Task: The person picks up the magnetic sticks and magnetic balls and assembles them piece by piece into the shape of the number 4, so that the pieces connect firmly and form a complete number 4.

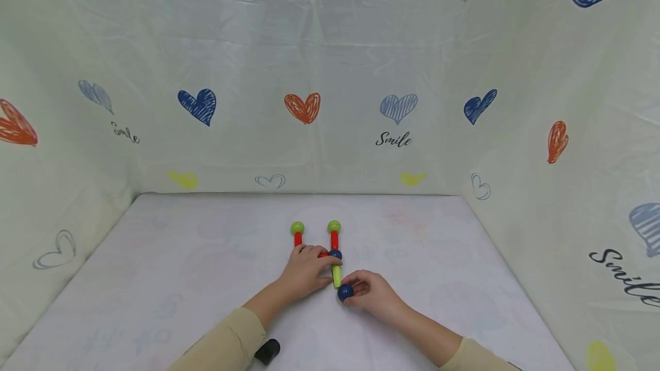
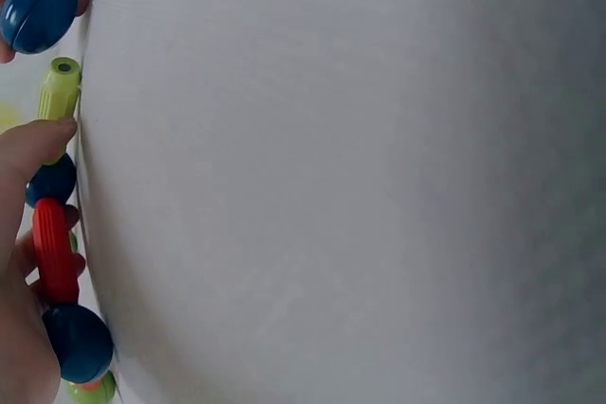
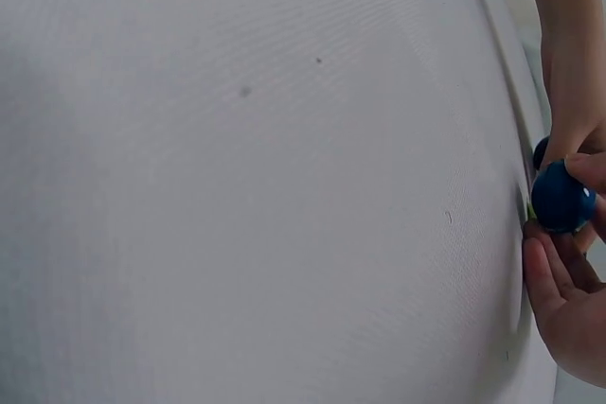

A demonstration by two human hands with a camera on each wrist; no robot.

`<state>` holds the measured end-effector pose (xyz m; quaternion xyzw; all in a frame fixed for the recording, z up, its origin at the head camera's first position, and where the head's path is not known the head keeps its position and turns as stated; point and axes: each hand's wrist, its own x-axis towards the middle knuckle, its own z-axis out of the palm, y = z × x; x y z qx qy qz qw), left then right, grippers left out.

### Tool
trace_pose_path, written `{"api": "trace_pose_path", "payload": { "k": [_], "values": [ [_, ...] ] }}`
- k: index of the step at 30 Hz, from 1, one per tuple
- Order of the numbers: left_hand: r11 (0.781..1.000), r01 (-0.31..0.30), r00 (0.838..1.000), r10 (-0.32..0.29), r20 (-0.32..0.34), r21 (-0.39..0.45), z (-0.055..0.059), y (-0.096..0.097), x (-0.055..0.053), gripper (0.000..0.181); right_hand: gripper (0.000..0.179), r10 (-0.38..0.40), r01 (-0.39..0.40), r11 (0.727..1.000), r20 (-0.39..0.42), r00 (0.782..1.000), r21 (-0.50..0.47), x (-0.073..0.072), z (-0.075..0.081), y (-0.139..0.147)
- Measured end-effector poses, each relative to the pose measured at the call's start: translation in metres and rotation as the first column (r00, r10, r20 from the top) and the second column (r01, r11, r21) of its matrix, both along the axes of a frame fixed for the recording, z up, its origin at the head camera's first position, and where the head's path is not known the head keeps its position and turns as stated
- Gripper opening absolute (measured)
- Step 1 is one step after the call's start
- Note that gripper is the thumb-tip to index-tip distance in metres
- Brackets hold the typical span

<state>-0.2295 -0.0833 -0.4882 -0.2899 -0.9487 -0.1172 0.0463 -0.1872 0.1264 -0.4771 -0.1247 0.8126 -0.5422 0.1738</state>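
Note:
A ball-and-stick toy frame lies on the table, with red sticks (image 1: 334,240), green balls (image 1: 297,227) at its far ends and blue balls (image 1: 335,254) at its joints. My left hand (image 1: 307,271) grips its near part, the thumb across the yellow-green stick (image 2: 59,90) and fingers behind the red crosspiece (image 2: 57,253). That stick points toward me, its dark-centred end bare in the left wrist view. Between thumb and fingers, my right hand (image 1: 373,296) pinches a loose blue ball (image 1: 345,292) close by that end. The left hand hides the frame's left joint in the head view.
A black object (image 1: 267,351) lies at the table's front, beside the left sleeve (image 1: 227,342). The pale tabletop (image 1: 180,256) meets a heart-printed cloth (image 1: 350,159) at the back and both sides.

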Motion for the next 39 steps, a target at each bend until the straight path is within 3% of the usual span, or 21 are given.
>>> {"api": "trace_pose_path", "payload": {
  "k": [7,17,39],
  "values": [
    [1.000,-0.015,1.000,0.014,-0.028,-0.020,-0.0010,0.0030,-0.0009,0.036,0.031,0.026,-0.027,0.999,0.008,1.000,0.025,-0.0006,-0.0020,0.0004],
    [0.999,-0.043,0.999,0.043,-0.012,0.010,-0.0011,0.0051,-0.0009,0.035,0.031,0.042,-0.041,0.999,-0.015,0.999,0.036,-0.0008,-0.0026,0.0015],
    [0.998,-0.029,1.000,0.029,0.003,0.059,-0.0004,0.0031,-0.0019,0.035,0.044,0.041,-0.036,0.998,-0.107,0.993,0.050,0.0024,-0.0047,-0.0052]
  ]
}}
